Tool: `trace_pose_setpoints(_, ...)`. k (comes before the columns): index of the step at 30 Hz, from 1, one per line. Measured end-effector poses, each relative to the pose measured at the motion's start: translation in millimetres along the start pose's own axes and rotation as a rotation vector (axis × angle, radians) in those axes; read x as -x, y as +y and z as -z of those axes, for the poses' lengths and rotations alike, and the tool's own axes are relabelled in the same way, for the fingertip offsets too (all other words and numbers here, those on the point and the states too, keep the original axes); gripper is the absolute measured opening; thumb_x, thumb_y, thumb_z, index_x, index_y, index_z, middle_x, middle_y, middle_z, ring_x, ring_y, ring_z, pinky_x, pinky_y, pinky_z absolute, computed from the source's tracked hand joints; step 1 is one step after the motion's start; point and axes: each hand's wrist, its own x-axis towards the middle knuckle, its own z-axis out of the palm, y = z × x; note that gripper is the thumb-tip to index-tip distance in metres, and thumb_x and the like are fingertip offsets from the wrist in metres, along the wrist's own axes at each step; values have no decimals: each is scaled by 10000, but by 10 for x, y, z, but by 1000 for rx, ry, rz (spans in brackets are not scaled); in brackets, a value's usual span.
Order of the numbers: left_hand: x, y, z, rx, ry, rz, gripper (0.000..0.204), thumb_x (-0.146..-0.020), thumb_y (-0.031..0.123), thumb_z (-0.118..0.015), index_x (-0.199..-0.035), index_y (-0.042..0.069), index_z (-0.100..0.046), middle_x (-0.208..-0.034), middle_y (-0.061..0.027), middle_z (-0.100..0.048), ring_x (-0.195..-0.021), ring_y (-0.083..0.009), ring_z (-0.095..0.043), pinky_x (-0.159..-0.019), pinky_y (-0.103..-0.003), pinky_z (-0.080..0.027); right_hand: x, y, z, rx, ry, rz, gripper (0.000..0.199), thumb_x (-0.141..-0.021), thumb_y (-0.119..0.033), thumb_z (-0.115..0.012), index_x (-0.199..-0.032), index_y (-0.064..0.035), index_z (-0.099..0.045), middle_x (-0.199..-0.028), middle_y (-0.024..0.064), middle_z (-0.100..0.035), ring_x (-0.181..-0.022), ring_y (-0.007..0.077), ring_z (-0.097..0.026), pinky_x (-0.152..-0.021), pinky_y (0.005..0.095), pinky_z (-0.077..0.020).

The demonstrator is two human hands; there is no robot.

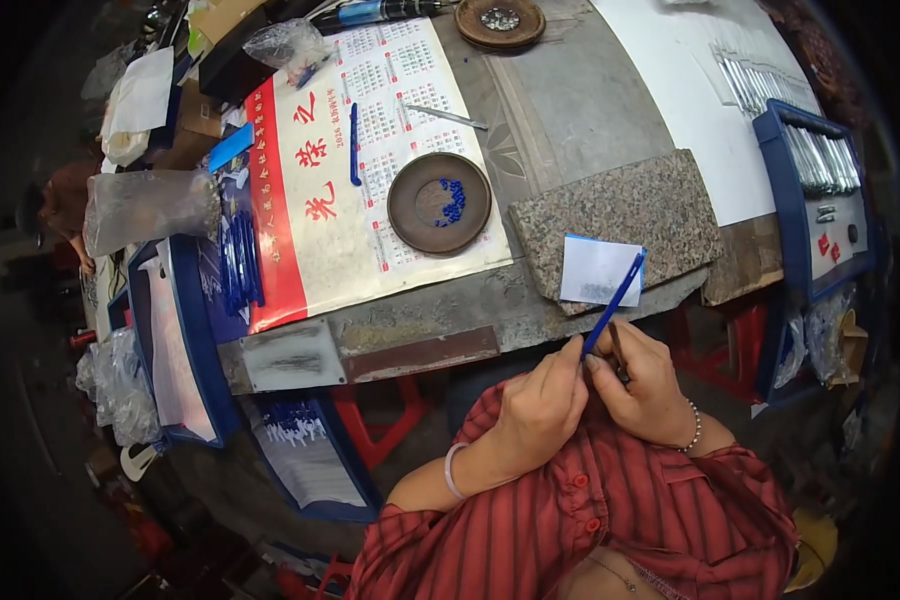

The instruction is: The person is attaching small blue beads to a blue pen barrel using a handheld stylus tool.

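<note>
A slim blue pen barrel [612, 306] slants up and to the right in front of me. Its lower end is pinched by the closed fingers of my left hand [545, 408]. My right hand [642, 385] is closed beside it, thumb against the fingers of the left. A narrow dark brown piece [617, 346] shows between my right fingers; its kind is unclear. Behind the barrel's upper end lies a small white paper pad [595, 268], smudged grey, on a speckled granite slab [630, 205]. Small blue parts [453, 202] sit in a round brown dish [410, 215].
A calendar sheet [310, 250] covers the table's left, carrying a blue pen [354, 150] and a silver pointed tool [445, 116]. Blue pen barrels [238, 255] lie farther left. Blue trays [770, 160] flank the table. Another dish [470, 35] stands at the back; red stools [375, 430] are below.
</note>
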Motion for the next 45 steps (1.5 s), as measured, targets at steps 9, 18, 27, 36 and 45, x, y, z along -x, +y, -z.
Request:
trace_pose_setpoints(9,-1,-22,-67,160,-42,185,288,-769,-47,-583,-1057,-55,-564,-801,-159,-636,-637,-184,-658,-539,-276,-518,-112,198,153,-254,-138,-205,167,-797,-46,-594,-933,18,-522,-765,59,-538,-584,131,-527,-524,275,-417)
trace_pose_setpoints(18,-154,-9,-128,813,-122,662,316,-887,30,-492,-1190,-61,-485,-1054,-165,-616,-903,-194,-640,-768,-270,-523,-220,342,417,-797,199,-287,147,-816,-56,-603,-940,15,-569,-649,29,-535,-471,66,-443,-430,211,-372)
trace_pose_setpoints(27,-215,-129,-277,1444,-389,1029,332,-964,200,-397,-1205,-9,-489,-1074,-110,-589,-962,-166,-578,-851,-309,-474,125,567,323,277,-19,559,247,-708,-29,-656,-949,-56,-609,-836,73,-627,-630,215,-615,-504,266,-489)
trace_pose_setpoints(36,-155,-257,-513,1039,-316,866,249,-967,188,-400,-1052,-8,-526,-766,-39,-583,-601,-72,-539,-565,-196,-445,61,527,488,231,25,125,295,-724,25,-600,-1012,-34,-581,-856,128,-588,-685,265,-608,-556,319,-485)
trace_pose_setpoints(45,-40,-199,-654,1025,-130,880,233,-957,183,-432,-951,-12,-559,-705,-47,-576,-487,-64,-485,-450,-188,-388,-105,591,437,462,-126,83,468,-731,2,-586,-1192,-57,-531,-945,129,-548,-738,282,-607,-570,339,-499)
